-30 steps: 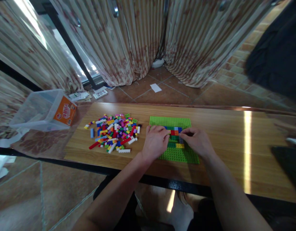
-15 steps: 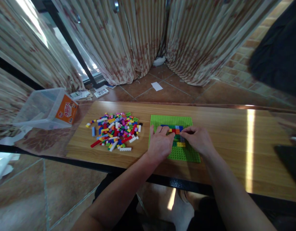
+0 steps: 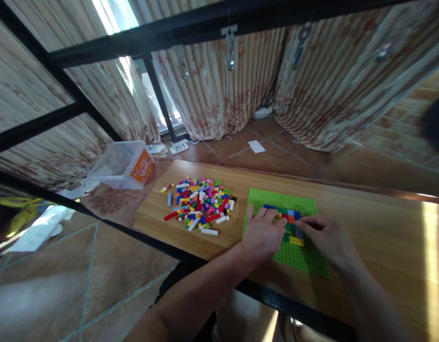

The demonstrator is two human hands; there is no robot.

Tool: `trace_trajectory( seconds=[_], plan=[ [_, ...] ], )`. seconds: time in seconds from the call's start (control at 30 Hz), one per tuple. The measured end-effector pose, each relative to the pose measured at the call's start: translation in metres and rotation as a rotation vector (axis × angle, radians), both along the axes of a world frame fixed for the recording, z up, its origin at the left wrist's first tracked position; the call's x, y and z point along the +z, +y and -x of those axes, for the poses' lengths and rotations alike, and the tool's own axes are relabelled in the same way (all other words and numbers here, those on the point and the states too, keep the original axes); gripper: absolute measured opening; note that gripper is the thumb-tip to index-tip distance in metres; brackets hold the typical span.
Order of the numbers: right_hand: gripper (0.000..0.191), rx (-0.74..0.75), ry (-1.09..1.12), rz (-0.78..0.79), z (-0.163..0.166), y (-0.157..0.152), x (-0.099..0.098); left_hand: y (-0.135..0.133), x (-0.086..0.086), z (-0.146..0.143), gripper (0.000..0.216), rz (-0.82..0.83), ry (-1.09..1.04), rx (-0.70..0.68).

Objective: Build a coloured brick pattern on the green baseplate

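Note:
A green studded baseplate (image 3: 308, 263) lies on the table, with a low block of joined toy bricks (image 3: 291, 217) in blue, red, orange, green and yellow on it. My left hand (image 3: 264, 235) rests over the left side of these bricks, fingers spread and partly covering them. At their right edge is my right hand (image 3: 326, 237), thumb and index finger pinched together against the bricks. Whatever sits between those fingertips is hidden. A yellow brick (image 3: 297, 241) shows at the near side of the block.
Left of the baseplate, a loose pile of coloured bricks (image 3: 201, 199) is spread over the wooden table (image 3: 376, 237). Beyond the table's left end stands a clear plastic bin (image 3: 116, 166) with an orange label. A black metal bar crosses above, in front of curtains (image 3: 212, 95).
My view has swung left and upward, so the table and hands appear further right and lower. Both hands keep nearly the same place on the bricks.

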State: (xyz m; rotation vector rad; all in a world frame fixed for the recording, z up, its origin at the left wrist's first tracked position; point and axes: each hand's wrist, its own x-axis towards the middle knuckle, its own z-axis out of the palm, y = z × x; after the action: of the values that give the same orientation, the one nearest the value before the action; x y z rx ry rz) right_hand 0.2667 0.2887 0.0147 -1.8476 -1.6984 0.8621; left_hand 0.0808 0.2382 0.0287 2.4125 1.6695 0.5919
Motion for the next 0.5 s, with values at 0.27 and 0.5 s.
trace_trajectory(
  seconds=[0.27,0.5],
  plan=[
    [0.041,-0.017,-0.029,-0.011,-0.005,0.004,-0.002,0.024,0.015,0.051,0.026,-0.042,-0.145,0.261],
    [0.038,-0.003,-0.028,-0.040,-0.003,0.002,0.000,0.044,0.014,0.099,0.032,-0.026,-0.040,0.489]
  ],
)
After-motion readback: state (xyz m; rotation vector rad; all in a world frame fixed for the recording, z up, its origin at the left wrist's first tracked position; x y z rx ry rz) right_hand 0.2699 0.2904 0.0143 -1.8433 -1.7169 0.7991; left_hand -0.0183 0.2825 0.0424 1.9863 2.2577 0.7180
